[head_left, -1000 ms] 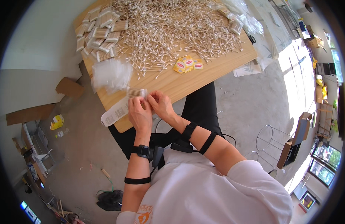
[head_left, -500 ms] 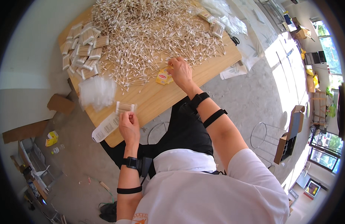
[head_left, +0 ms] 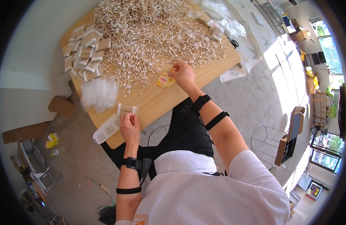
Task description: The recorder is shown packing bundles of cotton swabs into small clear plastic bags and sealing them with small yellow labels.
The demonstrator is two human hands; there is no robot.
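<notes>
My left hand pinches the near end of a small clear bag packed with a row of cotton swabs. The bag lies at the table's near edge, beside a long white printed strip. Farther right, my right hand is at the small yellow printed cards. Its thumb and fingers close around the edge of one card, and the fingertips are partly hidden. A large heap of loose cotton swabs spreads just beyond that hand.
Several filled swab bags are piled at the table's left, above a stack of empty clear bags. Black-handled scissors, more filled bags and crumpled clear plastic are at the far right. A wire-framed stool stands on the floor.
My right hand has shifted slightly, its fingers drawing together and turning at the yellow cards. My left hand stays on the swab bag. The whole view has moved a little.
</notes>
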